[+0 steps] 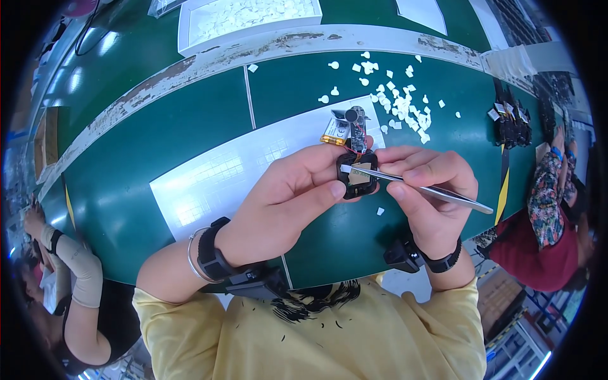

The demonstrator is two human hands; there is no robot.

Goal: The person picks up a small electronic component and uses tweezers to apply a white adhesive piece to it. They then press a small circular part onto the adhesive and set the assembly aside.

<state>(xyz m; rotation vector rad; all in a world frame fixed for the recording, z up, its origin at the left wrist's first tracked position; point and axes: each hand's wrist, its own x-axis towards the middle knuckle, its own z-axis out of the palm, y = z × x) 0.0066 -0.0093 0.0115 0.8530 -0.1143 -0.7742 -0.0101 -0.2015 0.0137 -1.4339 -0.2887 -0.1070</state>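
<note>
My left hand (275, 202) grips a small black plastic housing (359, 192) between thumb and fingers. Inside the housing lies a tan patch (361, 174). Thin wires join it to a narrow circuit board (358, 134) and a silver battery (336, 130) with an orange-yellow edge, both beyond the far side. My right hand (437, 187) pinches metal tweezers (446, 194), its fingers also close to the housing's right side. At the tweezers' tip, over the housing's upper left part, is a small white piece (346, 168); whether it touches the housing I cannot tell.
Several white tabs (405, 111) lie scattered on the green table (120, 171), beyond a white sheet (202, 183). A white box (250, 16) of similar pieces stands behind a worn ledge (278, 43). Black assemblies (512, 126) are at right. People sit on both sides.
</note>
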